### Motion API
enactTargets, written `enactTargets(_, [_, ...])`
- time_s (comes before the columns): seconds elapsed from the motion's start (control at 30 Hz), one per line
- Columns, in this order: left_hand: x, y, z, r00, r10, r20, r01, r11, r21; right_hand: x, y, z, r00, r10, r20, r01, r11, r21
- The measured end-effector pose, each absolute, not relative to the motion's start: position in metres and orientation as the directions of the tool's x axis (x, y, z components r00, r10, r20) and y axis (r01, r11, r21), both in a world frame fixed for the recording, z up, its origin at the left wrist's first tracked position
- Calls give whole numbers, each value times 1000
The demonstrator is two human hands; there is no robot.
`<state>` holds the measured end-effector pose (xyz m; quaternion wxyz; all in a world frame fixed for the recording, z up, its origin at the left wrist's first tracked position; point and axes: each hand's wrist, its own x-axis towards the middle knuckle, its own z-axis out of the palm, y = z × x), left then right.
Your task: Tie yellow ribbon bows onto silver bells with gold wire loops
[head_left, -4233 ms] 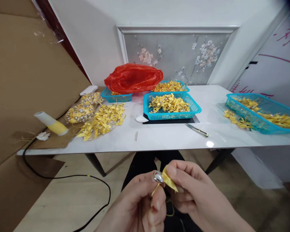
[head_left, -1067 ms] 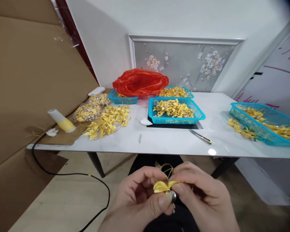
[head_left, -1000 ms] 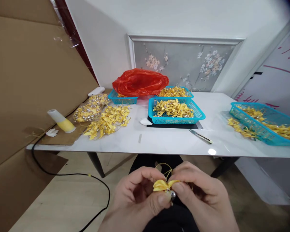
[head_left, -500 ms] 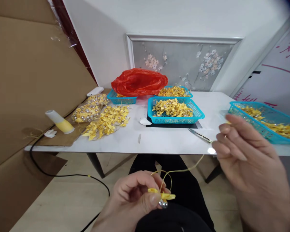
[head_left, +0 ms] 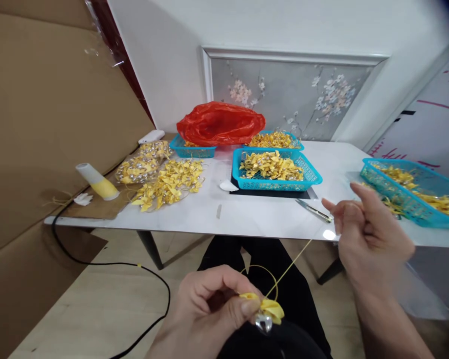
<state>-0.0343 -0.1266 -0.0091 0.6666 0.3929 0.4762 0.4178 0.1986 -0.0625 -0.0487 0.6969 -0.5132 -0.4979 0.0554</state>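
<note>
My left hand (head_left: 209,314) pinches a small yellow ribbon bow (head_left: 271,309) with a silver bell (head_left: 264,323) hanging under it, low in front of my lap. A thin yellow string (head_left: 295,259) runs taut from the bow up to my right hand (head_left: 366,239), which grips its far end at the table's front edge. A loop of the string curls just above the bow.
The white table (head_left: 254,219) carries several blue baskets (head_left: 277,172) of yellow bows, a loose pile of bows (head_left: 168,184), a red plastic bag (head_left: 222,122), a yellow thread spool (head_left: 97,182) and a small cutter (head_left: 314,210). A black cable (head_left: 108,264) crosses the floor; cardboard leans at left.
My hands were together on the bow; my right hand has since pulled away up and to the right, drawing the yellow string taut. My left hand has kept hold of the bow.
</note>
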Motion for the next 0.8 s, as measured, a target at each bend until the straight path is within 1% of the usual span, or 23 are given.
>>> enactTargets(0.07, [-35,-126,-10,170,938,-302,-124,324,938,196,-72,-45,492,650,579,371,445,-815])
enactTargets(0.1, [-36,-126,-10,152,945,-290,-100,307,946,193,-79,-41,443,714,542,317,441,-840])
enactTargets(0.13, [-36,-126,-11,134,952,-277,-84,289,954,189,-88,-37,345,798,494,252,428,-868])
enactTargets(0.17, [-36,-125,-12,117,958,-261,-76,271,960,183,-97,-31,200,880,431,186,398,-899])
enactTargets(0.2, [-35,-124,-12,103,963,-247,-73,255,964,178,-106,-26,49,926,374,147,363,-920])
enactTargets(0.23, [-35,-123,-12,98,966,-239,-74,247,966,172,-113,-22,-68,943,325,163,332,-929])
enactTargets(0.27, [-33,-123,-12,100,968,-230,-83,239,968,166,-119,-18,-163,938,305,206,335,-919])
enactTargets(0.33, [-31,-122,-10,104,970,-220,-111,231,967,158,-125,-14,-281,914,293,300,373,-878])
enactTargets(0.43, [-28,-124,-8,121,968,-219,-181,239,954,151,-123,-15,-333,889,314,347,425,-836])
enactTargets(0.57, [-25,-128,-4,147,960,-237,-266,270,925,149,-117,-18,-330,900,286,330,394,-858])
enactTargets(0.7, [-25,-127,-4,153,960,-234,-256,267,929,148,-114,-17,-322,922,215,298,314,-901])
enactTargets(0.8, [-28,-123,-6,210,950,-231,-231,278,932,147,-112,-16,-326,940,99,213,176,-961])
